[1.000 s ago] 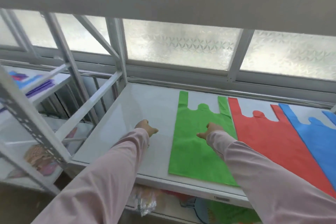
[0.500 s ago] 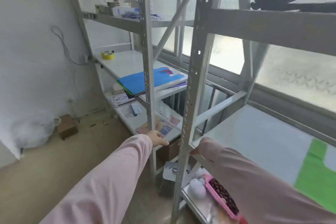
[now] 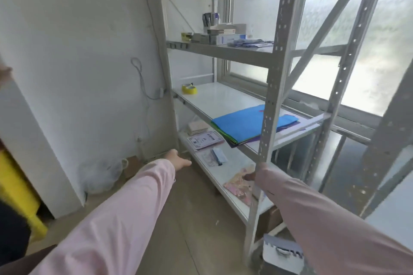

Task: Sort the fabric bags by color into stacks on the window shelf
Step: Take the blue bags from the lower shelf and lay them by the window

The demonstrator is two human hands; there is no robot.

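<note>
Arms out toward the metal rack [image 3: 267,105] by the window.

The stack of fabric bags [image 3: 243,124], blue on top, lies on the middle shelf. The left hand [image 3: 178,160] hovers near the floor, fingers spread, holding nothing. The right hand [image 3: 248,177] is mostly hidden by its sleeve; I cannot tell its grip.

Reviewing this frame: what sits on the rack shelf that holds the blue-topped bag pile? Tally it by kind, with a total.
Yellow tape roll: 1
Pile of fabric bags, blue on top: 1 (the bags within it cannot be counted)
Total: 2
</note>
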